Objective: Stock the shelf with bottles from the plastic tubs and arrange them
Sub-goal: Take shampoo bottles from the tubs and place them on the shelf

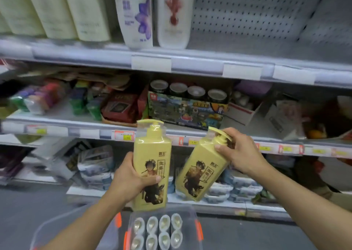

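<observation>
Head view, centre of frame: left hand [131, 179] gripping the upright yellow pump bottle [151, 166] around its lower body, thumb across the printed label, pump head at top, clear film wrap around the neck. Grip clenched on the bottle.

Right of centre: right hand [238, 152] grasping the tilted yellow pump bottle [200, 171] at its neck and pump, fingers curled over the top, base leaning toward lower left. Both bottles held apart, in front of the middle shelf edge [85, 132], above the tub.

Bottom centre: clear plastic tub [196, 223] with orange latches, holding two rows of white pump tops [158, 230] seen from above.

Upper part of frame: top shelf [247, 59] carrying pale green bottles [57, 9] at upper left, a white bottle with purple print [136, 15] and a white bottle with red print [173, 15] near centre; bare perforated back panel [247, 15] at upper right.

Middle shelf: mixed packaged goods, including a printed box [182, 110] below a row of dark round lids [188, 91]. Price tags along the shelf edges, blurred and unreadable.
</observation>
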### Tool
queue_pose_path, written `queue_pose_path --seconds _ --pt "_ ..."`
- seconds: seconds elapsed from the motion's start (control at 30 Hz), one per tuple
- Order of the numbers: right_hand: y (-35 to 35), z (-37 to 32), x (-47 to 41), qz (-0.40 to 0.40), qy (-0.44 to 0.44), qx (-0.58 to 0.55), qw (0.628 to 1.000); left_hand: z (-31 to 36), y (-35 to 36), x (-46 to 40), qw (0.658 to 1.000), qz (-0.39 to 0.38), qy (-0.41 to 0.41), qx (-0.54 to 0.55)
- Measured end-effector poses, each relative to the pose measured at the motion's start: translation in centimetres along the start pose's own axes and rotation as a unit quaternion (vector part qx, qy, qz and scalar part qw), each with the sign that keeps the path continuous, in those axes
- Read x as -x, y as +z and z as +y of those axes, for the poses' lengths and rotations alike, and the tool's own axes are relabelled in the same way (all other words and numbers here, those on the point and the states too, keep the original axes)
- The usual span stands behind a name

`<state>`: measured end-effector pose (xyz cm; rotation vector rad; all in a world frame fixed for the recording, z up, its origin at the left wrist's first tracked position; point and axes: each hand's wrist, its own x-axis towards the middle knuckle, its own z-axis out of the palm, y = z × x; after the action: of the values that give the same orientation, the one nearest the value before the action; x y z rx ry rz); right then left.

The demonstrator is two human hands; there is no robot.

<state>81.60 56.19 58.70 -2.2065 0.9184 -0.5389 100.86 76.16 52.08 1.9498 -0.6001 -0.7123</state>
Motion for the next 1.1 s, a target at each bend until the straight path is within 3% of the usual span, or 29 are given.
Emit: queue_pose_path --seconds 0.23,0.6,0.73,1.1 --pt "-7.0 -8.2 -0.3 0.087 -0.032 -0.014 0.996 8.3 -4.6 2.4 0.996 -0.008 0.071 0.046" --pt "-15.6 -16.3 -4.6 0.184 -0.054 -0.057 0.98 18.2 -7.6 2.9 0.987 0.014 0.158 0.021" --pt "-17.9 -17.4 -8.0 0.195 -0.036 -0.155 0.968 21.2 -7.8 1.8 0.984 0.01 0.173 0.031" --pt "-20.4 -18.1 -19.9 0.182 -0.054 -0.187 0.964 27.8 -7.4 -4.2 0.976 0.056 0.202 0.063"
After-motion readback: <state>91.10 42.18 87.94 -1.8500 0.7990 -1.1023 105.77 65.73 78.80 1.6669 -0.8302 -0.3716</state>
